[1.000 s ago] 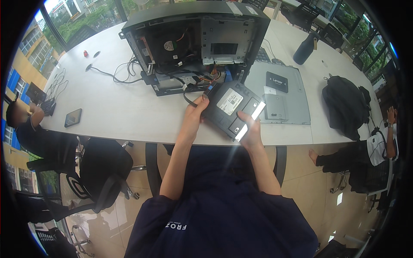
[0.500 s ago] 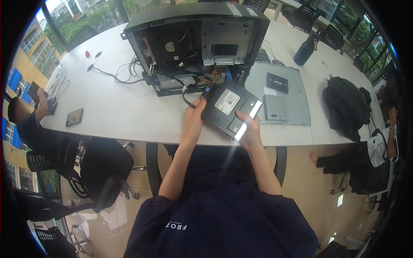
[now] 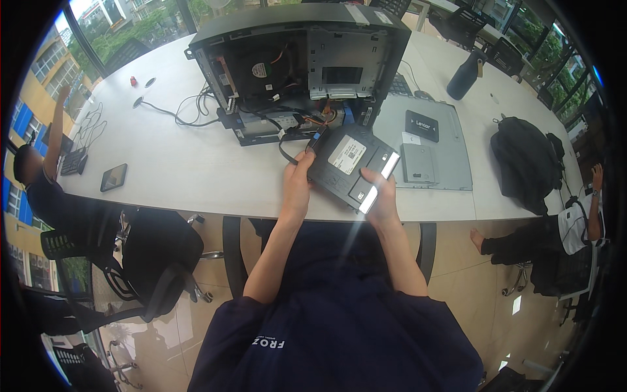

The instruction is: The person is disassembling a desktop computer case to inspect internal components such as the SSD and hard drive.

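I hold a black optical disc drive (image 3: 349, 160) tilted over the table's front edge, its white label facing up and its bright silver edge toward my right. My right hand (image 3: 382, 196) grips that silver end, thumb on top. At the opposite side, my left hand (image 3: 298, 183) is closed on the drive's left edge, beside a black cable (image 3: 283, 147) whose plug meets the drive near my fingertips. Behind it stands an opened desktop computer case (image 3: 297, 72), with a fan, a metal drive bay and loose wires showing. The undersides of my fingers are hidden.
On the right lies a grey side panel (image 3: 454, 157) bearing a black flat box (image 3: 421, 125) and a grey rectangular part (image 3: 418, 163). A dark bottle (image 3: 465, 76) and black backpack (image 3: 526, 163) are farther right. A phone (image 3: 113, 178) and cables lie left. Other people sit at both sides.
My hands and the drive have hardly shifted. At the far left, another person has raised an arm.
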The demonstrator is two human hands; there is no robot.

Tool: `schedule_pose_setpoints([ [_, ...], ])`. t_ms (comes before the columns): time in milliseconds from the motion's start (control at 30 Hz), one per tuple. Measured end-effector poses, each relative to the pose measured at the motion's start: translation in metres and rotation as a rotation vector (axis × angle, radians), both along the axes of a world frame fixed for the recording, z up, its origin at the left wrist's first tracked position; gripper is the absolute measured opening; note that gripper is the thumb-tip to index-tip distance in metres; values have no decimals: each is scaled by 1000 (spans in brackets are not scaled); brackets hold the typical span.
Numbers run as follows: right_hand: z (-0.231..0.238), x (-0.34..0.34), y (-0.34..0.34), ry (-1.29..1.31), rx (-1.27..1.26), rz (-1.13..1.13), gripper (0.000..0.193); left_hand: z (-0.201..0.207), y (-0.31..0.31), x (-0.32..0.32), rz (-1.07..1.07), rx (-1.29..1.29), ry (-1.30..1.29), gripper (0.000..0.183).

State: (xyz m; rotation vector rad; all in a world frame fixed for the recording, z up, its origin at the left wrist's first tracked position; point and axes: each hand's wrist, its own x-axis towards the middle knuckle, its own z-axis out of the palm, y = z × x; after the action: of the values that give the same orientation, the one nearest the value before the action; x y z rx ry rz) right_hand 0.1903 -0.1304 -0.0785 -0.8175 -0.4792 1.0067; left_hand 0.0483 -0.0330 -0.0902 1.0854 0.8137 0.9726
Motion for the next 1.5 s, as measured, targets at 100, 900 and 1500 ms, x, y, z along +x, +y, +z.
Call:
schedule_pose_setpoints([
  [100, 0, 0, 0, -2, -18, -9, 38, 5, -3, 2, 20, -11, -11, 26],
  [900, -12, 11, -2, 41, -33, 5, 48, 8, -3, 4, 62, 74, -138, 32],
  [1500, -14, 10, -2, 37, 7, 16, 50, 8, -11, 2, 73, 116, -152, 22],
])
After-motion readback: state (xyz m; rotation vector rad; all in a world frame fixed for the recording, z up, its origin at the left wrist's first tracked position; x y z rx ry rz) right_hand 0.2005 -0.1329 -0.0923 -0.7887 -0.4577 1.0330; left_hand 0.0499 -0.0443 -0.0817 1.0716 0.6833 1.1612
